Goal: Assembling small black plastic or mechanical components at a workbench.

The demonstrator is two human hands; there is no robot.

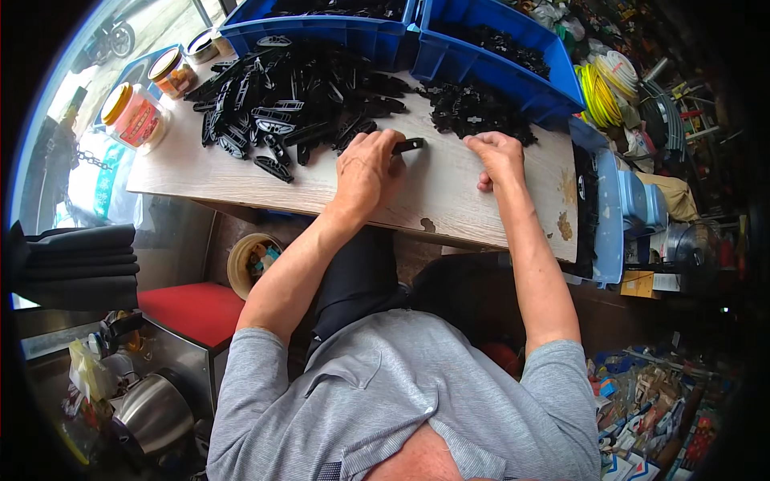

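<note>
My left hand (365,172) is closed around a slim black plastic piece (410,146), whose end sticks out past the fingers toward the right. Just beyond that hand lies a large heap of long black plastic parts (257,100), some showing open slots. My right hand (499,159) hovers over the table at the near edge of a second pile of smaller black parts (473,114). Its thumb and forefinger are pinched together; anything between them is too small or hidden to make out. Both hands are above the pale wood-look tabletop (449,196).
Two blue bins, one at back left (321,30) and one at back right (501,68), hold more black parts. Jars (135,120) stand at the table's left end. Light-blue tubs (634,196) are beyond its right end. A waste bin (241,260) sits below the front edge.
</note>
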